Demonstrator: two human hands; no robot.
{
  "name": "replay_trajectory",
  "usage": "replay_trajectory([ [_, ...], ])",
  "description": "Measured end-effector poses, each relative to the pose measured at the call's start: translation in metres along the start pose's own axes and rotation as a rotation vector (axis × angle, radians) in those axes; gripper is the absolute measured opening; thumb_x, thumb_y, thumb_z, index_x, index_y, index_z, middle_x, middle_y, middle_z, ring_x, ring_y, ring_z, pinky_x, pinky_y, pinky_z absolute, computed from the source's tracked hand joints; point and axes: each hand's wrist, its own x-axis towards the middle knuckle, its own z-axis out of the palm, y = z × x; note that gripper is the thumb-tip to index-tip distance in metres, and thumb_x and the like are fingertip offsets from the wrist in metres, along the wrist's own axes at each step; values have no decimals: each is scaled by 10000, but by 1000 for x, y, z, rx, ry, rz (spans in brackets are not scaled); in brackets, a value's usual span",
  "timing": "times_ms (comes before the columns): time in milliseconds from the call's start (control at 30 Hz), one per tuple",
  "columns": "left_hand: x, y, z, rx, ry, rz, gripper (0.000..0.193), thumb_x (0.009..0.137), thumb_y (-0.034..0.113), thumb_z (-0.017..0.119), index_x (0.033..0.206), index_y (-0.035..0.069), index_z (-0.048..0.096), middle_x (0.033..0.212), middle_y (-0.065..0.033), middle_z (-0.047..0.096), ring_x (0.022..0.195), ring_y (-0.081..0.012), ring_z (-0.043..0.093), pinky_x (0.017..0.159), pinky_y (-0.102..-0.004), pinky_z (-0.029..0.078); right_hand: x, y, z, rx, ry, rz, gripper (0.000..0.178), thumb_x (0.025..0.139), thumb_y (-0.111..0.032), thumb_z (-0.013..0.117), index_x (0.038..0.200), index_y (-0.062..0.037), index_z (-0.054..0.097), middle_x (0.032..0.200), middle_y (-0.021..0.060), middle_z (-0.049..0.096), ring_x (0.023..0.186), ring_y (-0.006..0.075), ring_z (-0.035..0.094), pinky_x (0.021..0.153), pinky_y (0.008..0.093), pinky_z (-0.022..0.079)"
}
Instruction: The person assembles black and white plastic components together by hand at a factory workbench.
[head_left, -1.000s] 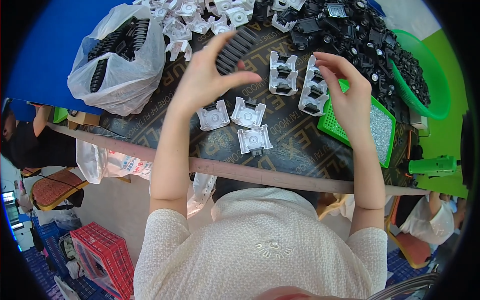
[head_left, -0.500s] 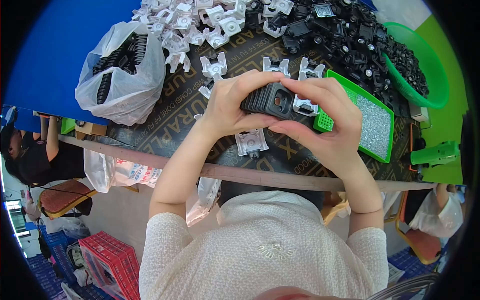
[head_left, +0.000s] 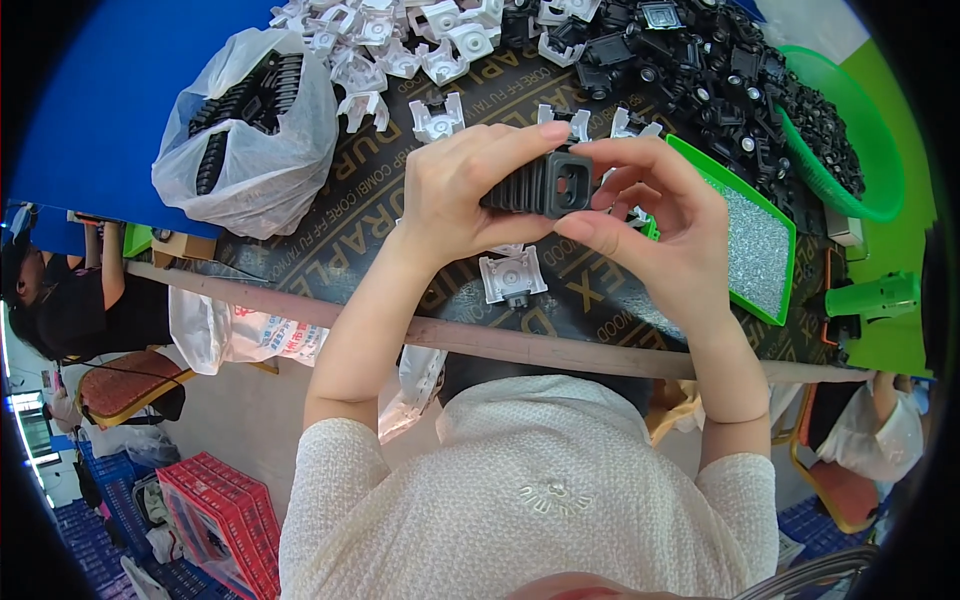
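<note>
My left hand (head_left: 445, 190) is wrapped round a black ribbed block (head_left: 530, 190) with a squarish recessed end facing right. The recess has an opening in it. At that end, my right hand (head_left: 670, 205) curves its forefinger and thumb to the upper and lower edges, its other fingers curled behind. Below the hands lies a white bracket-like plastic part (head_left: 514, 277) with a small dark piece at its near edge. More white parts stand beyond the hands, including one white part (head_left: 437, 118) at the left and another white part (head_left: 635, 124) at the right.
A plastic bag (head_left: 255, 190) of black ribbed pieces stands at left. Heaps of white parts (head_left: 375, 60) and black parts (head_left: 690, 80) lie at the back. At right are a green tray (head_left: 790, 262) of small silvery pieces, a green basket (head_left: 880, 170) and a green tool (head_left: 870, 297).
The black ribbed block has turned slightly, its recessed end now facing more to the right. My right hand has shifted a little lower and opened its curve. The whole view has moved slightly.
</note>
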Motion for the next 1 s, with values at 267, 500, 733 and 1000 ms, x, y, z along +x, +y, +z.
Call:
replay_trajectory([
  [267,13,20,-7,349,-172,-23,537,720,363,812,1207,219,637,800,-12,608,652,-196,645,530,-324,503,-1,14,-4,338,35,89,257,805,-16,791,979,-35,604,1000,12,640,890,76,610,715,221,517],
  [500,4,51,-44,294,-95,-552,713,639,305,893,1270,189,583,1073,-57,707,897,-269,708,722,-336,566,1,28,-13,-35,37,-6,115,853,21,700,934,-10,625,885,32,683,798,118,660,716,252,526],
  [733,-4,59,-75,371,-552,-589,588,692,152,824,1223,223,581,1161,-19,664,967,-308,668,738,-388,556,7,50,17,-420,-165,-109,145,803,-58,745,920,-45,660,784,96,665,731,222,666,655,323,534],
  [1000,-4,32,-60,194,-702,-687,631,693,63,800,1251,179,529,1098,-95,689,1013,-344,662,825,-405,527,3,60,34,-550,-171,-211,162,744,-67,764,851,-56,643,721,91,642,728,266,636,639,389,511],
])
